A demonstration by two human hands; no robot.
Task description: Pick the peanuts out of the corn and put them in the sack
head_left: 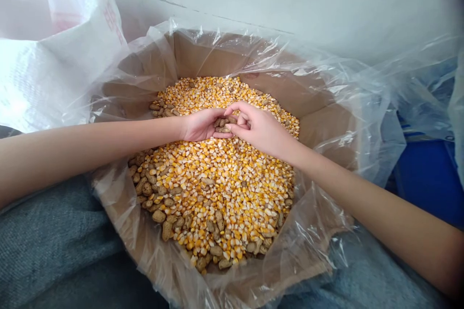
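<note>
Several unshelled peanuts (pixel 221 124) lie in my left hand (pixel 201 124), which is cupped palm up with its fingers curled around them. My right hand (pixel 263 128) reaches in from the right, thumb and bent fingers closing over the same peanuts at the left fingertips. Both hands are just above a heap of yellow and white corn kernels (pixel 221 178). Loose peanuts (pixel 145 187) are mixed into the heap, thickest along its left side and front edge. Part of the held peanuts is hidden behind my right fingers.
The corn sits in a cardboard box (pixel 206 55) lined with clear plastic (pixel 337 82), between my denim-covered legs (pixel 61 246). A white woven sack (pixel 68 63) stands at the left. A pale wall (pixel 290 0) rises behind, and a blue object (pixel 427 178) is at the right.
</note>
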